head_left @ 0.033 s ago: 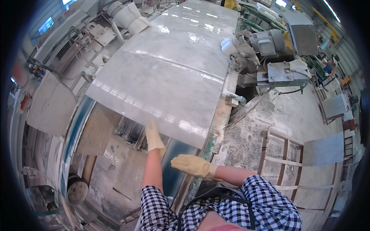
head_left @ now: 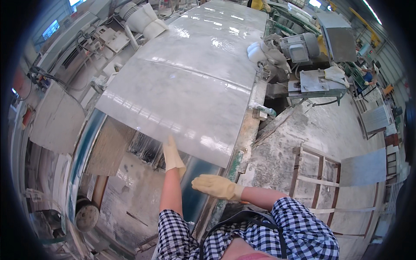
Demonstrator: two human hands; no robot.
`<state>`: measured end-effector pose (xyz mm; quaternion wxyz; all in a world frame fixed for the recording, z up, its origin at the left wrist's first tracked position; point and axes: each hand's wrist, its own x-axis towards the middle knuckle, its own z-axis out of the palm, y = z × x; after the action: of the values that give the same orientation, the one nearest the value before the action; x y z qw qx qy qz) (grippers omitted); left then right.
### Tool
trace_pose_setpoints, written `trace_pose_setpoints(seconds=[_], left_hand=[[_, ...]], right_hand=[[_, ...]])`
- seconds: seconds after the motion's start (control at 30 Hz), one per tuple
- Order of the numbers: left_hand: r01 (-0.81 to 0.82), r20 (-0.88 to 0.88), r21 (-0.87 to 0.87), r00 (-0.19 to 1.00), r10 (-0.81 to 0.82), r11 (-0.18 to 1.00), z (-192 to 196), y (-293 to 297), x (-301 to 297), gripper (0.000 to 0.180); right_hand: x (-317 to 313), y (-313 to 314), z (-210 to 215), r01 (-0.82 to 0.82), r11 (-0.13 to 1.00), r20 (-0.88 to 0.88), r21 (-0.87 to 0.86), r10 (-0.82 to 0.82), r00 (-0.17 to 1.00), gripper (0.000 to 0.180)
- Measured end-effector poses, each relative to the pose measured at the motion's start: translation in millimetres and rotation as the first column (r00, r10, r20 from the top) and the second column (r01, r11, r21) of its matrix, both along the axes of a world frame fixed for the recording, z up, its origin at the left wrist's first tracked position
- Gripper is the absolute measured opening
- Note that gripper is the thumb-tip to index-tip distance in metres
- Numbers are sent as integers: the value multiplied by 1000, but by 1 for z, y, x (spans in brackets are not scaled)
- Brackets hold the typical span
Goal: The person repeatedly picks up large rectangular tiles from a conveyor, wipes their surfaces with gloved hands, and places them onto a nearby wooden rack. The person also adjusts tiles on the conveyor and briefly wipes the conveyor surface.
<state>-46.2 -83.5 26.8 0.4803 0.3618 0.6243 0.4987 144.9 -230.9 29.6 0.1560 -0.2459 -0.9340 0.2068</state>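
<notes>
A large polished grey-white stone slab (head_left: 186,104) lies ahead of me, its near edge overhanging blue belts. My left hand (head_left: 173,155), in a cream rubber glove, reaches to that near edge. Its fingers are stretched forward and touch or overlap the slab; whether the thumb is under the edge is hidden. My right hand (head_left: 214,186), gloved alike, is held flat above the blue belt (head_left: 198,175), just short of the slab's near right corner. Its fingers are straight and close together, with nothing seen in them. Behind the first slab a second wet slab (head_left: 216,39) continues along the line.
A green-edged machine rail (head_left: 237,162) runs along the right. Motors (head_left: 299,47) and a metal bracket table (head_left: 318,82) stand beyond it. On the right floor lies a wooden frame (head_left: 318,180). A roller end (head_left: 86,215) and brown board (head_left: 110,147) are at left.
</notes>
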Motion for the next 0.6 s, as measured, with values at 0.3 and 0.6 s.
trace_pose_setpoints(seconds=[0.3, 0.6], left_hand=[[-13, 18, 81, 1000, 11, 997, -12, 1, -4, 67], [27, -175, 116, 984, -6, 993, -57, 14, -18, 61]], right_hand=[[1, -1, -2, -16, 1000, 3, -20, 16, 1000, 48], [1, -1, -5, -27, 1000, 18, -8, 27, 999, 49]])
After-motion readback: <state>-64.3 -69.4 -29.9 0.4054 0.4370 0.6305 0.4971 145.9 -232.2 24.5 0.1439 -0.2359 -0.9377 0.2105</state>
